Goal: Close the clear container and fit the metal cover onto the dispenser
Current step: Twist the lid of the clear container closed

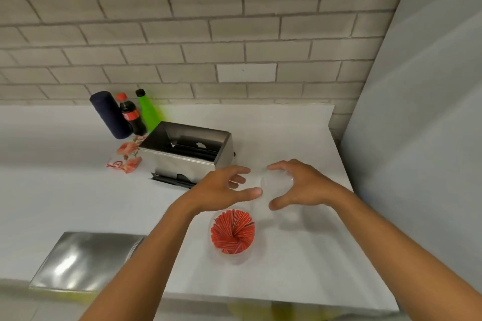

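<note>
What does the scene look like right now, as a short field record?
container: clear container open, full of red packets, near the front edge of the white counter
lid: clear lid between both hands, above and beyond the container
left hand: fingers spread at the lid's left
right hand: curled around the lid
dispenser: metal dispenser uncovered
cover: metal cover lying flat, front left

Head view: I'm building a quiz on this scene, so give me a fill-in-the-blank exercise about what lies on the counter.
1. The clear container is packed with ____ packets.
2. The metal cover lies at the counter's near-____ corner.
3. The dispenser is open at its ____.
4. Behind the dispenser, the cola bottle stands beside a ____ bottle with a black cap.

Missing words: red; left; top; green
</note>
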A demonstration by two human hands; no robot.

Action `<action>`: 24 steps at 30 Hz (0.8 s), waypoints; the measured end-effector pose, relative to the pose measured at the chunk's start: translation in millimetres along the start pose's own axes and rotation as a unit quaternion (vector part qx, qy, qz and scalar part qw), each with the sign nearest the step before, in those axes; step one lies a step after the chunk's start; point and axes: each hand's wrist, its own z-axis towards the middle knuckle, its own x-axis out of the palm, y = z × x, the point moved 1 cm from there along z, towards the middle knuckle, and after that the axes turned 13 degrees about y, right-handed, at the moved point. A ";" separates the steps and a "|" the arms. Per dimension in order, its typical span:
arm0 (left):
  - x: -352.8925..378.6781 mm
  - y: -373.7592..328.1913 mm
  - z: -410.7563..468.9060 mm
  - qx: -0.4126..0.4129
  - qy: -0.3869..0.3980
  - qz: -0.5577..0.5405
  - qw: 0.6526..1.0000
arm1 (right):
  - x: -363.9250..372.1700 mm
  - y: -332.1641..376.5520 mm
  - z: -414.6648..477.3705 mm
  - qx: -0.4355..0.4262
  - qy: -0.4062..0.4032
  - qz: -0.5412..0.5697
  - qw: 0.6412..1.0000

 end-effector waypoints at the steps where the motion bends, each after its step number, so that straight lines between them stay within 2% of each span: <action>1: 0.0 5.8 -9.4 -0.002 0.004 -0.019 1.000 | 5.3 8.9 -4.6 -0.012 0.008 0.002 1.000; 5: 0.4 50.4 -53.9 -0.010 0.022 -0.040 0.999 | 35.1 54.3 -16.4 -0.046 0.017 -0.012 0.999; 10: 18.5 93.2 -79.7 -0.014 0.046 -0.025 0.999 | 72.1 86.4 -18.0 -0.042 0.015 -0.060 0.997; 14: 49.7 115.6 -78.9 0.019 0.014 -0.022 0.999 | 92.3 97.2 -14.3 -0.025 0.022 -0.097 0.995; 19: 84.5 121.9 -61.0 0.123 -0.041 -0.094 0.987 | 107.8 105.7 -6.6 -0.018 0.016 -0.141 0.990; 24: 102.9 116.7 -47.4 0.130 -0.113 -0.154 0.973 | 112.0 107.8 -1.0 -0.022 0.022 -0.155 0.987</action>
